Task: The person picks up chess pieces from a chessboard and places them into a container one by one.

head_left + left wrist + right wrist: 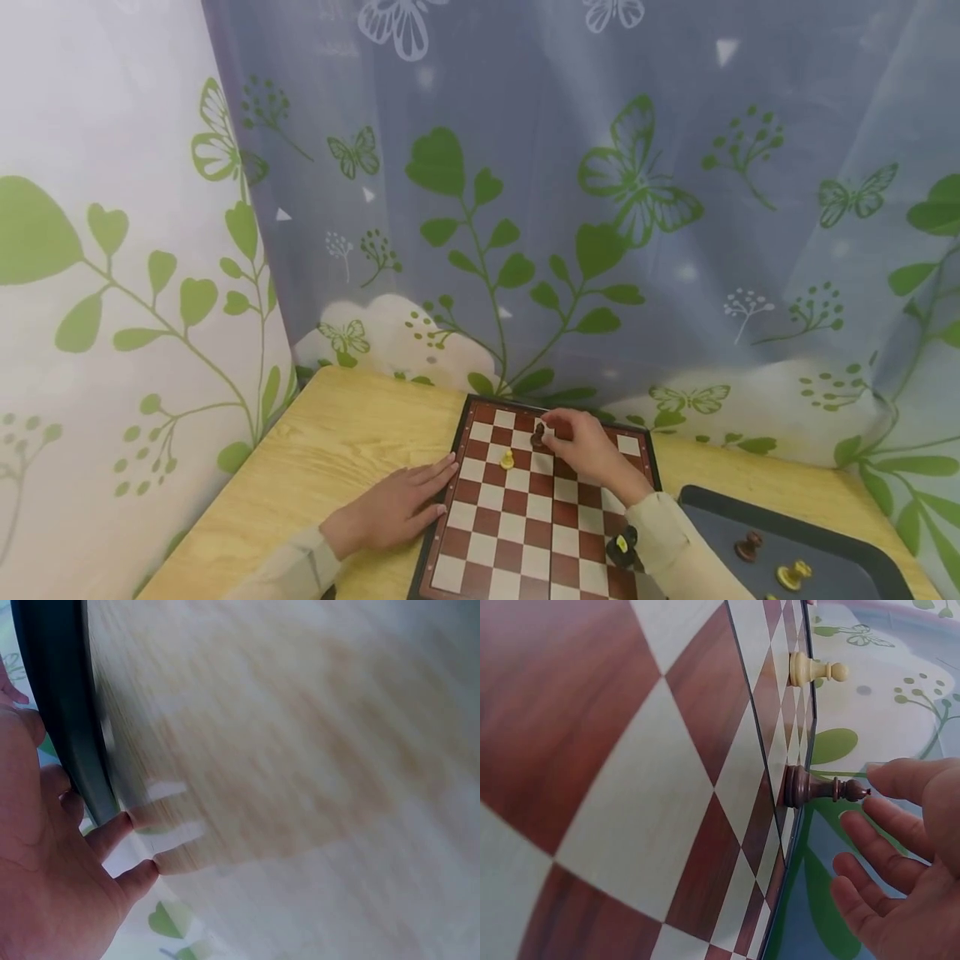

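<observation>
A brown and white chessboard (501, 527) lies on the wooden table. My left hand (401, 507) lies along its left edge, fingers extended, fingertips at the dark rim (71, 712). At the far side of the board, my right hand (588, 450) is at a dark brown bishop (814, 787), which stands upright on its base. The thumb and index finger (892, 825) are on either side of its tip, slightly apart; the other fingers are loosely bent. A pale yellow pawn (507, 460) stands on the board to the left of the bishop.
A dark tray (701, 533) to the right of the board holds a dark chess piece (748, 546) and a yellow piece (793, 575), with another partly cut off. A black wrist camera (622, 547) sits under the right wrist. Patterned curtains (525, 208) hang behind the table (330, 433).
</observation>
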Motion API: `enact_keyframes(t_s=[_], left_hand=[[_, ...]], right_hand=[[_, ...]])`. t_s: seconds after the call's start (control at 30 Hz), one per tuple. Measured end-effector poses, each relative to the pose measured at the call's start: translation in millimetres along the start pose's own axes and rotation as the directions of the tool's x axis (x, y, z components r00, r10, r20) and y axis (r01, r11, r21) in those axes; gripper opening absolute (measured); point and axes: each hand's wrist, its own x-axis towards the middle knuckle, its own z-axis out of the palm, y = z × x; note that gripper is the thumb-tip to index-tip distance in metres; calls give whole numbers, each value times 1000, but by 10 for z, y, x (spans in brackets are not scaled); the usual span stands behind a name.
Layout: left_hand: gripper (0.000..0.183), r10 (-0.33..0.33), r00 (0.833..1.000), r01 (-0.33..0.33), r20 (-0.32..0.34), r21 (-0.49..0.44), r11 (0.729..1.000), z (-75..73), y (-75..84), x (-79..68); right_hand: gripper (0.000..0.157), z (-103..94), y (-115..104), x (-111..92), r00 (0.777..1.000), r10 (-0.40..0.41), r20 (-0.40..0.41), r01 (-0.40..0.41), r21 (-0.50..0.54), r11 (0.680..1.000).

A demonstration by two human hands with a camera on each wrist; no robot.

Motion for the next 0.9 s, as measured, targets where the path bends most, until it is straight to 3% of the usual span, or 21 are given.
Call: enact_keyframes(t_s=[0.33,0.67,0.9], left_hand=[[60,-12,1000,12,6,8,1000,13,1,-5],[60,-20,1000,20,17,-6,1000,3,-15,15],[60,-18,1000,18,18,-4,1000,2,-14,6]], right_hand=[[28,30,-53,71,1000,-6,5,7,-51,999],[29,27,-115,137,997,57,46,-54,-57,997],[17,48,-122,159,999,50,19,-48,-81,996]])
